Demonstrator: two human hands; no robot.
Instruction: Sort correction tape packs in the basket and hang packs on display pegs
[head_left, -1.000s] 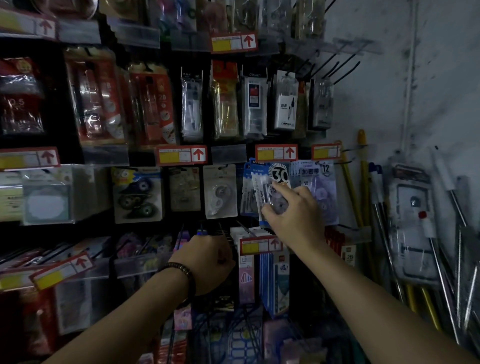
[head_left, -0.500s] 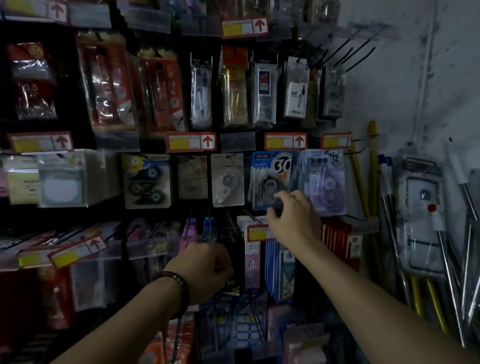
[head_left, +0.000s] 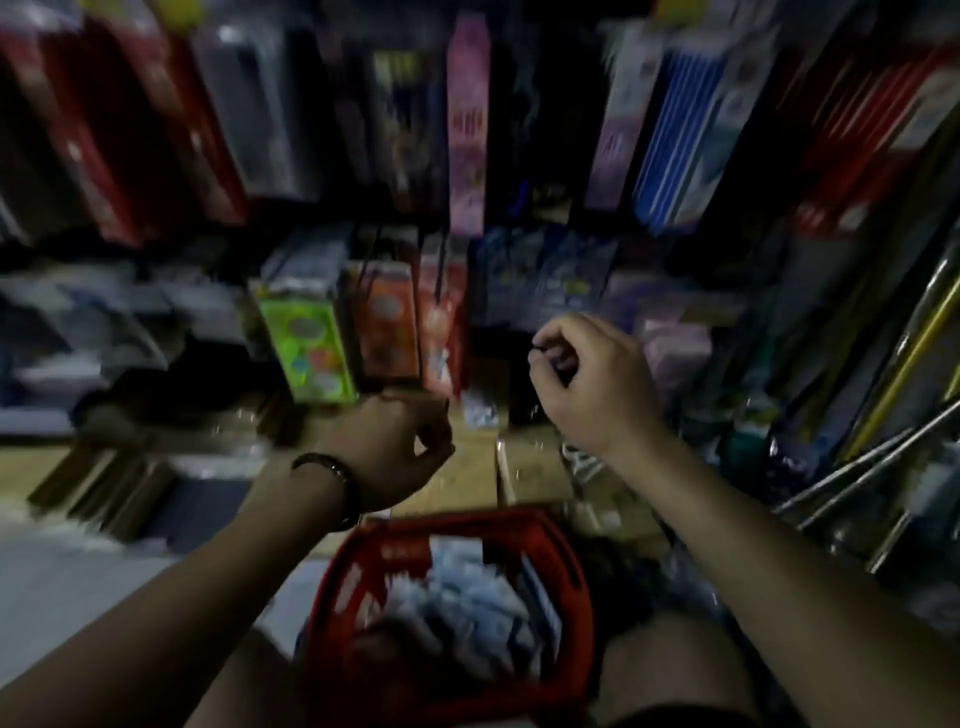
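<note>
Across the upper frame I see blurred racks of glossy packets (head_left: 467, 124). Lower centre sits a red slatted plastic basket (head_left: 579, 597) of pale blue correction tape packs (head_left: 467, 603). The left hand (head_left: 395, 447) and right hand (head_left: 592, 384) curl above it, and I cannot tell whether either grips anything.

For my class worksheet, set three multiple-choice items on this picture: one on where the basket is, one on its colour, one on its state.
1. Where is the basket?
A) on a top shelf
B) low, between the left forearm and right forearm
C) hung on a peg

2. What colour is it?
A) red
B) green
C) yellow

3. What state is it in?
A) empty
B) holding pale packs
C) turned upside down

Answers: 1 B, an arm passes on each side of it; 2 A, its rim is red; 3 B, pale packs lie inside.
</note>
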